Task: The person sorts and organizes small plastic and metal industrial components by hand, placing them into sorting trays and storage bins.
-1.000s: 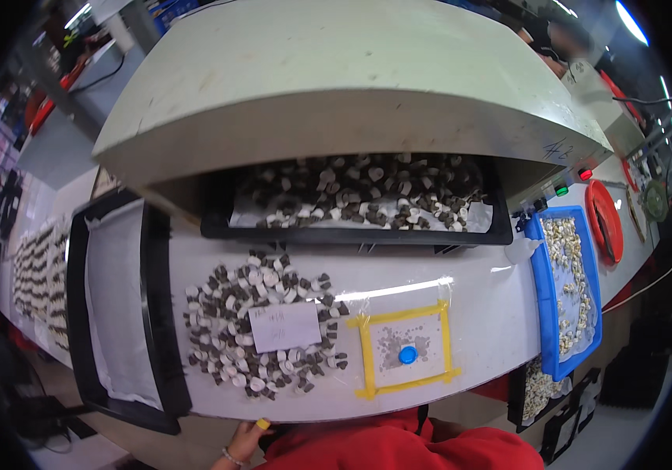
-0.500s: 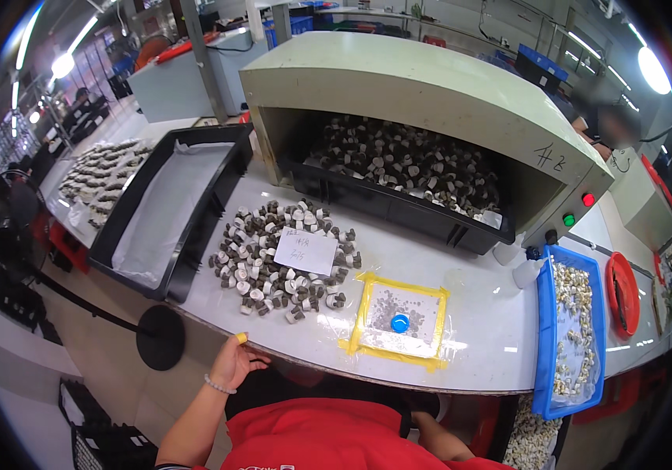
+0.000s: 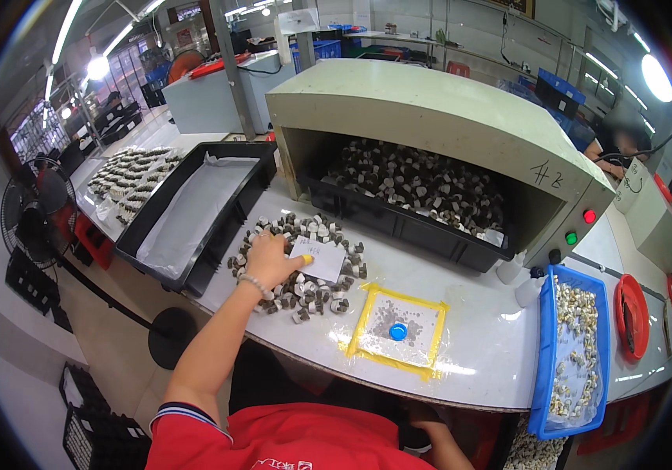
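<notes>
My left hand [image 3: 270, 260] lies over a heap of small white-and-dark-grey pieces [image 3: 316, 295] on the white worktable. Its thumb, in a yellow finger cover, stretches out onto a white handwritten paper note [image 3: 326, 263] that rests on the heap. The other fingers spread over the pieces to the left of the note, their tips partly hidden. Only my right forearm [image 3: 447, 445] shows, low by the table's front edge; the hand itself is hidden. To the right of the heap, a yellow-taped square [image 3: 362, 323] bears grey spots and a round blue cap [image 3: 398, 331].
A cream box-shaped machine [image 3: 422, 94] houses a black tray [image 3: 399, 229] full of similar pieces. An open black tray [image 3: 187, 274] with white lining stands left. On the right are white bottles [image 3: 529, 292], a blue basket [image 3: 541, 368] and a red bowl [image 3: 639, 356]. Another person is far right.
My left hand has moved from below the table's front edge up onto the heap, its thumb now on the note. The view has shifted slightly.
</notes>
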Tool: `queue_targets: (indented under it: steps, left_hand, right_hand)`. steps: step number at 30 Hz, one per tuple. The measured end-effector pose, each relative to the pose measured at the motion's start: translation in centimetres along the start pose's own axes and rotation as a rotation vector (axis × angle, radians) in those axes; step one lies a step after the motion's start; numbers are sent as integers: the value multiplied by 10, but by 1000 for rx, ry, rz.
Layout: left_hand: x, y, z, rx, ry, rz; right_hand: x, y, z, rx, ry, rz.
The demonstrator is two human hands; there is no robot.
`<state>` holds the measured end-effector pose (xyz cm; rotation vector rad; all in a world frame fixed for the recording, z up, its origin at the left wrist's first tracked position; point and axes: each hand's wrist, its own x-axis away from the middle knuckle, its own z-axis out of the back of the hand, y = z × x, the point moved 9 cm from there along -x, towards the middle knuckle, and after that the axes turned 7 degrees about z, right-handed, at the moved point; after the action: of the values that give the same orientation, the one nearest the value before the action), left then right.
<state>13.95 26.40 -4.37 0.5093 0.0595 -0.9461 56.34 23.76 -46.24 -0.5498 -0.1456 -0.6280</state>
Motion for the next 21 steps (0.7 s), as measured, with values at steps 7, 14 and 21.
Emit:
queue_targets:
  steps: [7,14,21]
  left_hand:
    - [-5,-4,-5,194,63,-89]
    - [89,-38,64,1050,176,-72]
    - [286,-155,74,1393,474,509]
  right_hand:
    - [15,-83,101,5,49,8]
    - [-8,-244,147,-289,-217,229]
    - [-37,-404,143,-713,-474,644]
